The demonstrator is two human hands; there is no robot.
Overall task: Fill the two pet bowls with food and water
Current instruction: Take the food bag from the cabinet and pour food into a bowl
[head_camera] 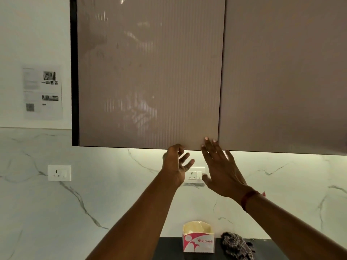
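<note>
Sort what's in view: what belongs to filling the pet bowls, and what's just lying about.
Job: left cabinet door, left hand hooked at its lower edge, right hand open, fingertips on it.
Lying about: Origami box, checked cloth, wall socket, printed sheet.

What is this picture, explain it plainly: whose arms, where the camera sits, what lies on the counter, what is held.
No machine here: a person's two bare arms, filmed by one camera worn on the head. Both reach up to a wall cabinet door. The right hand is flat against the door's lower corner. The left hand meets its bottom edge; whether it grips is unclear. Nothing else is held. On the dark counter below stand an open Origami paper box and a crumpled checked cloth.
</note>
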